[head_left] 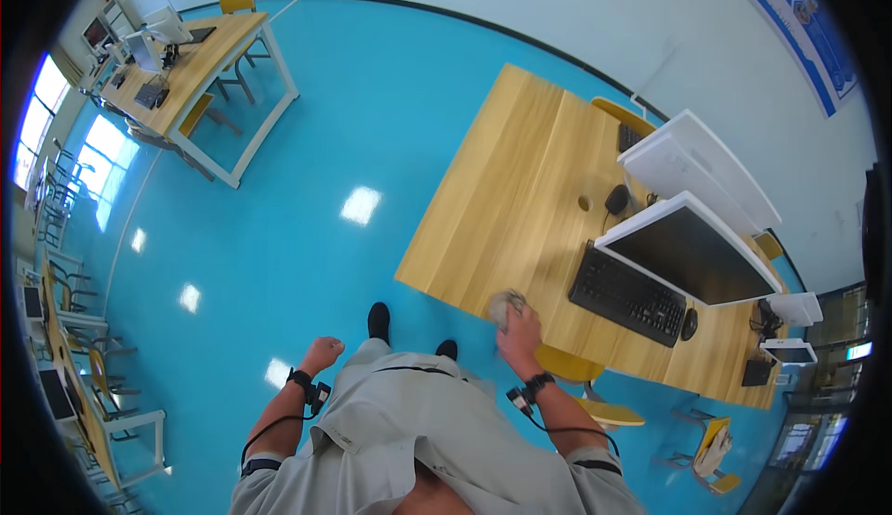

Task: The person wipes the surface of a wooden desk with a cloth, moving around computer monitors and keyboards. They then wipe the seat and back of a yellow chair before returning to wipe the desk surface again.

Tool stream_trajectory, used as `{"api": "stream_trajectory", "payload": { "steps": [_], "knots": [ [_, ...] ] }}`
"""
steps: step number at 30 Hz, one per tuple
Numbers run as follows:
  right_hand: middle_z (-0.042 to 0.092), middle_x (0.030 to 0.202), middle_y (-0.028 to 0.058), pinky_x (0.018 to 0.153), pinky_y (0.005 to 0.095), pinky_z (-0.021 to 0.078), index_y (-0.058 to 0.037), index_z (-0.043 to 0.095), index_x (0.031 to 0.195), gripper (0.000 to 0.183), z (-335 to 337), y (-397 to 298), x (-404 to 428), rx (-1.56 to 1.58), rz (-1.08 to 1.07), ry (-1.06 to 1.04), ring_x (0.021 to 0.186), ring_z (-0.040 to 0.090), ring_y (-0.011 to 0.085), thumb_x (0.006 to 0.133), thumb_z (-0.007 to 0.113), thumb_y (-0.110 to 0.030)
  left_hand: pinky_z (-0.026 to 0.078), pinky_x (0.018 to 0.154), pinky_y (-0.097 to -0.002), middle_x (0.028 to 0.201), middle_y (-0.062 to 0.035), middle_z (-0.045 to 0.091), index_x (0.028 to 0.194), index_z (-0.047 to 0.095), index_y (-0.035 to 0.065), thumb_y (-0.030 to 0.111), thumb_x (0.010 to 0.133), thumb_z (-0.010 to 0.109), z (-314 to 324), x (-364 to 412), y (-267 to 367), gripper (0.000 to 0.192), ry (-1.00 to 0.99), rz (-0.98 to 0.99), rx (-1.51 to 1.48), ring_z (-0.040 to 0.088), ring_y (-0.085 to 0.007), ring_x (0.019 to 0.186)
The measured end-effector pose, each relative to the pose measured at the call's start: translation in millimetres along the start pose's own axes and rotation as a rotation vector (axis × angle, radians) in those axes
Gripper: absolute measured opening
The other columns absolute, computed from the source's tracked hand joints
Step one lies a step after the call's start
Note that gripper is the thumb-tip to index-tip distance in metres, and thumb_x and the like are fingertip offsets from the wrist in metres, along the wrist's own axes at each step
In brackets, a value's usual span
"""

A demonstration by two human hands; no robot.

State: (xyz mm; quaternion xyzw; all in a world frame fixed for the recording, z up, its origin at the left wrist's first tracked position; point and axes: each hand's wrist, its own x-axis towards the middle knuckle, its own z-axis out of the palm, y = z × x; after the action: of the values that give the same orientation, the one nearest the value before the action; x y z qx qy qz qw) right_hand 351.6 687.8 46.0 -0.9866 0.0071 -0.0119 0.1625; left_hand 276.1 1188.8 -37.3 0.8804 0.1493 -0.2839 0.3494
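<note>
My right hand (520,336) grips a crumpled greyish cloth (503,306) at the near edge of a wooden desk (502,201). Part of the cloth is covered by my fingers. To the right of that hand a black keyboard (627,293) lies on the desk, below a white-framed monitor (690,246) with a dark screen. A black mouse (689,324) rests at the keyboard's far end. My left hand (323,355) hangs over the blue floor with its fingers curled in, and nothing shows in it.
A yellow chair (568,363) is tucked at the desk's near side. Behind the first monitor stands a second monitor (697,166), with another mouse (617,199) by a round cable hole (585,203). Across the glossy floor (313,201) is another computer desk (209,62).
</note>
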Motion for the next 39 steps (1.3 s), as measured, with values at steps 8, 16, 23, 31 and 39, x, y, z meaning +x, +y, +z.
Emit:
{"api": "stream_trajectory", "payload": {
  "steps": [8,16,23,31,39],
  "knots": [
    [0.06,0.117,0.0157,0.087,0.049,0.0462,-0.0119,0.068,0.126,0.044,54,-123,78,0.117,-0.375,-0.038,0.11,0.057,0.0365,0.083,0.068,-0.014,0.053,0.082,-0.0469,0.096,-0.0227,0.07,0.101,0.072,-0.0005,0.036,0.096,0.057,-28,-24,20,0.04,-0.042,0.037,0.069,0.065,-0.0394,0.092],
    [0.06,0.118,0.014,0.089,0.0467,0.0458,-0.0116,0.067,0.124,0.036,71,-194,112,0.113,-0.594,-0.094,0.114,0.057,0.0336,0.088,0.061,-0.01,0.052,0.087,-0.0513,0.105,-0.0265,0.069,0.101,0.07,-0.0011,0.035,0.096,0.056,-38,-32,7,0.039,-0.059,-0.044,-0.026,0.065,-0.0476,0.1],
    [0.06,0.118,0.0131,0.09,0.0471,0.0454,-0.0145,0.07,0.122,0.036,69,-154,87,0.179,-0.593,-0.023,0.117,0.058,0.0334,0.087,0.063,-0.01,0.054,0.094,-0.0468,0.114,-0.0243,0.072,0.112,0.073,0.0001,0.036,0.096,0.058,-44,-5,33,0.042,-0.11,0.044,0.102,0.067,-0.0442,0.108],
    [0.061,0.125,0.0105,0.094,0.0483,0.0446,-0.018,0.07,0.128,0.05,23,-53,27,0.149,-0.315,-0.064,0.121,0.057,0.0344,0.078,0.072,-0.015,0.057,0.085,-0.0392,0.098,-0.0138,0.077,0.118,0.074,-0.0012,0.036,0.097,0.065,-9,20,70,0.044,-0.118,0.146,0.135,0.073,-0.0233,0.092],
    [0.059,0.133,0.0143,0.102,0.0512,0.0452,-0.0153,0.068,0.134,0.061,-25,61,-34,0.052,0.078,-0.037,0.124,0.054,0.039,0.074,0.075,-0.019,0.056,0.094,-0.0437,0.11,-0.0193,0.076,0.12,0.075,0.0029,0.039,0.095,0.064,16,24,76,0.046,-0.207,0.095,0.162,0.072,-0.033,0.104]
  ]
}}
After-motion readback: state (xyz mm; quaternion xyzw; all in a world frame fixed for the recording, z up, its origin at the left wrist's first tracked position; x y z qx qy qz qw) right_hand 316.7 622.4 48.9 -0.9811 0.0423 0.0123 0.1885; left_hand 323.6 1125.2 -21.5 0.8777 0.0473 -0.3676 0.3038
